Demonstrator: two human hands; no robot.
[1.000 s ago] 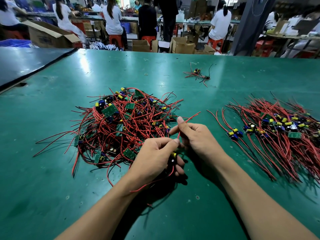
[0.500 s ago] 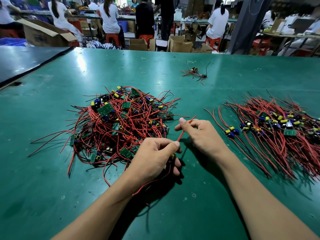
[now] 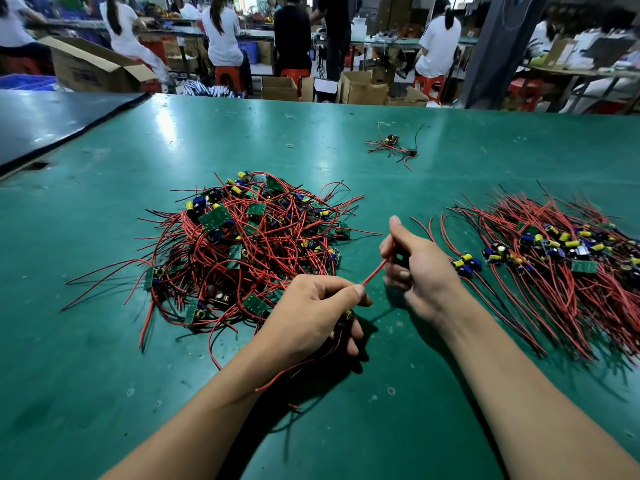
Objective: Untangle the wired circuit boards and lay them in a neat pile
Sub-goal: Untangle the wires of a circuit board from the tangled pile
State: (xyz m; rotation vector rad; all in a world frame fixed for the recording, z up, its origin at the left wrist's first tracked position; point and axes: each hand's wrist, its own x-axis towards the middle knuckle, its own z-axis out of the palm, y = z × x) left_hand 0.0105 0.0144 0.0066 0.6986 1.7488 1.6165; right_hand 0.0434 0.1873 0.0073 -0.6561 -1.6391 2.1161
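The green worktop (image 3: 104, 375) stretches wide to its far edge. At its far-left corner it meets a dark surface (image 3: 52, 123). The tangled heap (image 3: 242, 251) of wired boards lies left of centre, and the neat pile (image 3: 554, 258) lies against the right edge. Both hands work in the gap between the two, and green surface shows from there to the near edge. A small stray cluster (image 3: 391, 145) sits alone toward the far edge.

The left hand (image 3: 311, 313) has its grip curled round one board (image 3: 348, 313), of which only a yellow part shows. Loose leads trail from under the palm toward the near edge. From its thumb a red wire (image 3: 374, 273) runs taut and straight, slanting toward the far-right corner. The right hand (image 3: 419, 271), blurred, holds the wire's far end in a narrow pinch, forefinger pointing at the far edge.
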